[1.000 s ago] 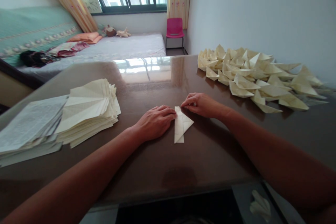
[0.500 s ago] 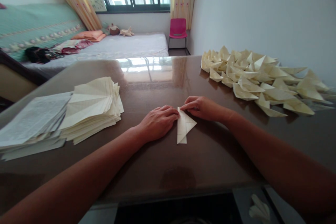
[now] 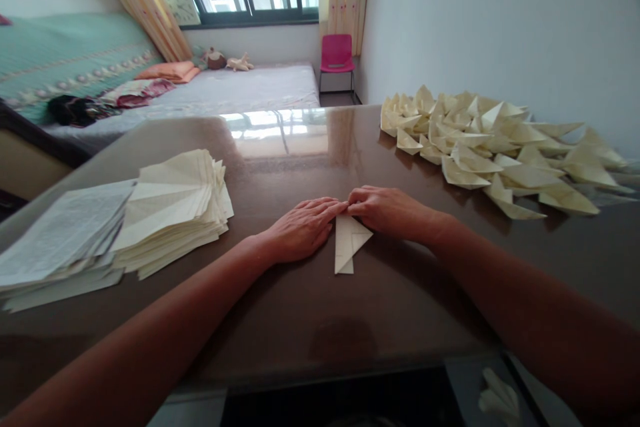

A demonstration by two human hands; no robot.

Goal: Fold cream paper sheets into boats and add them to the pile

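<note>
On the glossy brown table point(image 3: 280, 320), a small folded cream paper point(image 3: 346, 245) is pressed by the flattened left hand point(image 3: 303, 230) and pinched at its top by the right point(image 3: 383, 211).

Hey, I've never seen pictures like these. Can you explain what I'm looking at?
There's no robot here, just a person's two bare hands, seen by a camera worn on their head, looking forward and down. On the shiny brown table, the left hand and right hand meet over the top of a small folded paper. Whether either grips it is hard to tell. At left lie a cream paper stack and a greyish paper stack; at right, many pointed paper shapes. Beyond are a bed and pink chair.
</note>
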